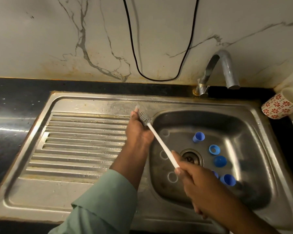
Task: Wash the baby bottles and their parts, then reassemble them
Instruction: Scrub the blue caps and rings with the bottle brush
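Scrubbing a clear bottle part (137, 108) at the sink's (254, 115) edge, washing apparently still in its early going. Left hand (139, 130) curling its fingers (134, 115) round the part, grey brush head (145, 118) pressing just beside them. Right hand (198, 186) pinching the white brush handle (161, 142) at its near end. Waiting beyond the right fingers: blue caps (198, 137) and collar (214, 149), clear rings (172, 177) lying in the basin. Reassembly not yet beginning; tap (227, 68) showing no running water.
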Demonstrator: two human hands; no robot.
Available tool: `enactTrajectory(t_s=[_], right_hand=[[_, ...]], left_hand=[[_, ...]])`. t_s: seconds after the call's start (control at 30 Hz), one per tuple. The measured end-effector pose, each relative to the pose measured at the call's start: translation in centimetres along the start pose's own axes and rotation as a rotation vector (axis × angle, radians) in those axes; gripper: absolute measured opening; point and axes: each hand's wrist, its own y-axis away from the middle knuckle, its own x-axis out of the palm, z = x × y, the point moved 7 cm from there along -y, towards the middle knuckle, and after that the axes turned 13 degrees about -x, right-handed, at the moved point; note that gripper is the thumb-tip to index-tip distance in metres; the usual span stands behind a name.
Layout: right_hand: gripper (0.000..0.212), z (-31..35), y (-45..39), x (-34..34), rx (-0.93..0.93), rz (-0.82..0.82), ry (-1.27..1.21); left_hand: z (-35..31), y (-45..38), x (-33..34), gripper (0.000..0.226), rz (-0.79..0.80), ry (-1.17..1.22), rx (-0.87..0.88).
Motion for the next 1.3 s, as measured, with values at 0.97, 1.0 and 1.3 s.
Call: enactTrajectory(t_s=[0.97, 1.0, 1.3], right_hand=[[0.035, -0.2, 1.3, -2.8, -0.108, 0.005, -0.056], [0.035, -0.1, 1.7, -2.7, -0.117, 0.014, -0.045], [0.043, -1.1, 1.8, -2.0, -0.113, 0.000, 0.021]], left_hand=[[-2.2, 0.9, -0.7, 0.046, -0.063, -0.882, 0.630], [-2.3, 0.9, -0.9, 0.045, -0.060, -0.830, 0.590], [-0.3, 0.9, -1.8, 0.034, -0.127, -0.478, 0.257]])
